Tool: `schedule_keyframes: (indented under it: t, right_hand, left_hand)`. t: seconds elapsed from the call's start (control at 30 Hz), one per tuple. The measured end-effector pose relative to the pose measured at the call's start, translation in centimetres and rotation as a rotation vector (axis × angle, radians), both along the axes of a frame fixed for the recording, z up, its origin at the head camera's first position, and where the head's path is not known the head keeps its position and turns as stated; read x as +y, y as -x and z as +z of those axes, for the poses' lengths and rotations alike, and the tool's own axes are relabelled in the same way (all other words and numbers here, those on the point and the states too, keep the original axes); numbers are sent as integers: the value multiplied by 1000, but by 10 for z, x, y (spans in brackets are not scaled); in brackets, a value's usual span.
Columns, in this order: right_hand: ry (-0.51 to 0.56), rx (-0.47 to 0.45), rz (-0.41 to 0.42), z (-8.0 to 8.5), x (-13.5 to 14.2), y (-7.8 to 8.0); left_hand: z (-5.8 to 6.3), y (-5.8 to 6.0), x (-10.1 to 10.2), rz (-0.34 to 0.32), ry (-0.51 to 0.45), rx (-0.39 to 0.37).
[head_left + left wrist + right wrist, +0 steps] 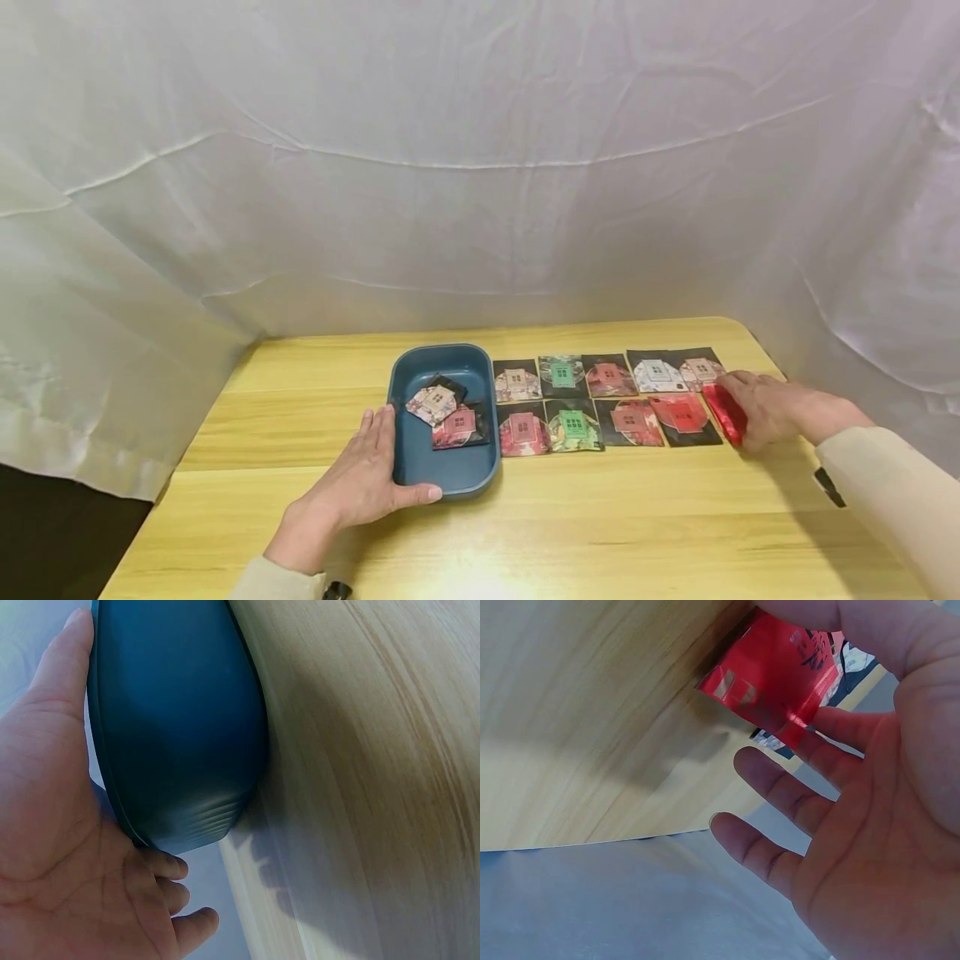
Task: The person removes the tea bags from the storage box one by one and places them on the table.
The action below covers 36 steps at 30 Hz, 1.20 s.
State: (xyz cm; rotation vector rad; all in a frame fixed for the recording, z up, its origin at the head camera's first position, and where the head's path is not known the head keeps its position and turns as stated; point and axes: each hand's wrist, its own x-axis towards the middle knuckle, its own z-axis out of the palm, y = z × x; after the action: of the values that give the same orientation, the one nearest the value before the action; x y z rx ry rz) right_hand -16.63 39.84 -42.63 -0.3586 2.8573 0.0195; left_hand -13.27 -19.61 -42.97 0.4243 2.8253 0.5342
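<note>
Along the left side and near corner of a dark blue tray (445, 487) rests my left hand (363, 475), its fingers straight and thumb spread along the near rim. In the left wrist view the palm faces the tray's outer wall (180, 727). Several tea-bag-like sachets, among them a floral one (432, 403) and a red-and-black one (459, 425), lie inside the tray. At the right end of the laid-out sachets, my right hand (768, 406) pinches a shiny red sachet (772, 675) by its edges, tilted up from the table; the other fingers stretch out loosely.
Two rows of flat sachets lie right of the tray, including a green one (575, 425), a white-patterned one (657, 372) and a red one (684, 417). They rest on a wooden table (600, 533). A pale cloth (480, 208) hangs behind.
</note>
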Motion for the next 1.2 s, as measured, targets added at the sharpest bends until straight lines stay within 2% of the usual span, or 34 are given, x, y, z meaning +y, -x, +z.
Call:
schedule_keyframes:
  t: [0.43, 0.67, 0.87, 1.03, 1.2]
  right_hand:
    - [40, -4, 7, -1, -1, 1]
    - [52, 25, 5, 8, -10, 4]
    - [70, 113, 36, 20, -46, 10]
    - [96, 193, 92, 20, -87, 16]
    - [156, 211, 119, 18, -127, 21]
  left_hand:
    - [1, -2, -1, 3, -6, -1]
    - [-1, -1, 0, 1, -8, 12]
    - [-2, 0, 1, 1, -12, 11]
    - [-1, -1, 0, 5, -22, 11]
    - [-2, -1, 0, 7, -24, 13]
